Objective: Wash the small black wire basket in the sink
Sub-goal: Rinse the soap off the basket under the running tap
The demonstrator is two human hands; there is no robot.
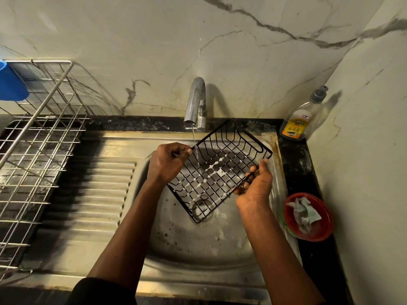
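I hold the small black wire basket (217, 170) with both hands above the sink (198, 245), tilted, its open side toward me. My left hand (167, 161) pinches the rim at the left corner, the fingers curled around the wire. My right hand (255, 183) grips the right edge from beneath, the fingers curled over the rim.

The thin water stream (195, 139) from the tap (196, 102) falls just beside my left thumb and into the basket near that corner. White foam sits on the crossings of the bottom wires. The near corner hangs over the drain (202, 205); I cannot tell if it touches the steel. The far corner stands close to the tap base.

On the right, the basket edge is near the sink rim. Beyond it, on the black counter (295, 172), stand a soap bottle (301, 119) at the back and a red bowl (326, 227) holding a crumpled cloth (305, 213), near my right wrist. On the left lies the ribbed draining board (92, 194), and further left a steel wire rack (39, 150) with a blue cup (11, 82).
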